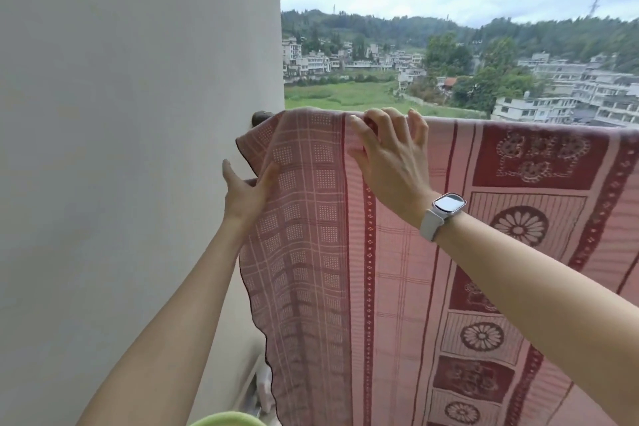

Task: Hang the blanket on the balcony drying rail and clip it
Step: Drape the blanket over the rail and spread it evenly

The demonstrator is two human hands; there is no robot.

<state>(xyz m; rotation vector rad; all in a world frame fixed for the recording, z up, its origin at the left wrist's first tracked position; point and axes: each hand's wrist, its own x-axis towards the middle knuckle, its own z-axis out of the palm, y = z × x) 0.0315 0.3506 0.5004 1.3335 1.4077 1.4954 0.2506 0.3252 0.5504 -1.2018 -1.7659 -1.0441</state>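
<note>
Our left hand (pixel 247 192) pinches pink patterned blanket (pixel 397 287) at side edge, beside wall (pixel 138 149). Our right hand (pixel 389 152) curls fingers over top fold on drying rail (pixel 261 117). Blanket draped over rail, no clip visible. We should pull edge taut, smooth fold flat before clipping near rail's wall end.

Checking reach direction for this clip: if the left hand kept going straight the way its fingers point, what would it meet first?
Probably the wall. The left hand points up along the blanket edge it holds; the rail end sits just above, though depth is unclear.
</note>
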